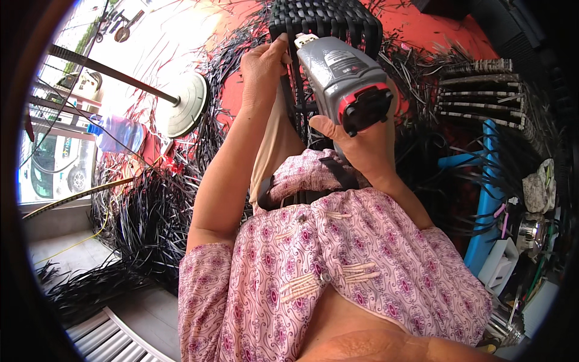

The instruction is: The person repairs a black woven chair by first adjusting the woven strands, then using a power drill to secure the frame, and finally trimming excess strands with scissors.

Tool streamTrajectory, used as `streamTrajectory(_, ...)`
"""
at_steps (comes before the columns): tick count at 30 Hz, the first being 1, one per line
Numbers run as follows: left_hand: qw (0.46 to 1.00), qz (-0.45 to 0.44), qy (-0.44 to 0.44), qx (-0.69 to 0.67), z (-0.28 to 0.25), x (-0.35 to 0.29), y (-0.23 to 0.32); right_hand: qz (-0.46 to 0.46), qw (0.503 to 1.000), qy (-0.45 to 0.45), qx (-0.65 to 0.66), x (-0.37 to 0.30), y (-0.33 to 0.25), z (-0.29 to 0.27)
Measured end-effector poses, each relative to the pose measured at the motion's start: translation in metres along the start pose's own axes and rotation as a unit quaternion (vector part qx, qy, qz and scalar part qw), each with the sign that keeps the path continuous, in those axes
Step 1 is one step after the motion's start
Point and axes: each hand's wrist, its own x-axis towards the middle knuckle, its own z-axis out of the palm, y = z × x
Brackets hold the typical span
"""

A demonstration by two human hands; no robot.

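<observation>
My right hand (365, 142) is closed round the grip of a grey power tool (338, 66) with a red band and a black end. The fingers are mostly hidden behind the tool. Its pale nose points away from me, close to the edge of a black woven seat-like piece (325, 21) made of flat strips. My left hand (263, 63) is closed in a pinch at that piece's near left corner, beside the tool's nose. A dark strip hangs down from the fingers, and I cannot tell exactly what they grip.
Heaps of loose black strips (157, 211) cover the red floor on both sides. Left stand a round grey base with a pole (187, 105) and a large water bottle (120, 134). Right are a blue plastic piece (485, 205) and a stacked slatted bundle (482, 96). A slatted metal seat (117, 341) is lower left.
</observation>
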Motion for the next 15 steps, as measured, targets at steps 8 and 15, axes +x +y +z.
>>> streamTrajectory(8, 0.993, 0.086, 0.045, -0.073, 0.008, 0.003, -0.028, 0.031, 0.998, -0.009, 0.059, 0.003, 0.018, 0.017)
streamTrajectory(15, 0.992, 0.099, -0.039, -0.068, -0.007, 0.013, -0.042, -0.010, 1.000, 0.005, 0.018, 0.006, 0.030, 0.035)
